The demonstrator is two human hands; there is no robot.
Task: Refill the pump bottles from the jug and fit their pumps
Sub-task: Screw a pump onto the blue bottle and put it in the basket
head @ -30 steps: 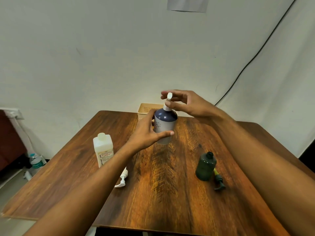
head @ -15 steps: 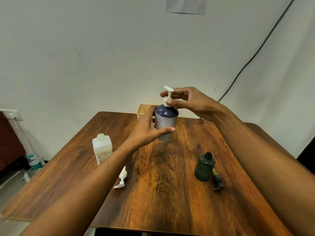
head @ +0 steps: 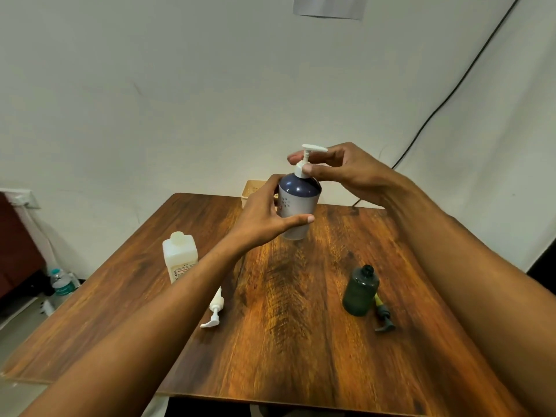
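My left hand wraps around a blue-topped pump bottle and holds it above the wooden table. My right hand pinches the collar of its white pump, whose head sticks up and points right. A white square bottle without a pump stands at the left, and a loose white pump lies near it. At the right stands a dark green bottle, open at the top, with a dark pump lying beside it.
A beige basket sits at the table's far edge, mostly behind my left hand. A black cable runs down the wall at the right. A water bottle stands on the floor at the left.
The pump head has turned from pointing at me to pointing right, and it stands higher above the collar. Both hands and the bottle have risen slightly.
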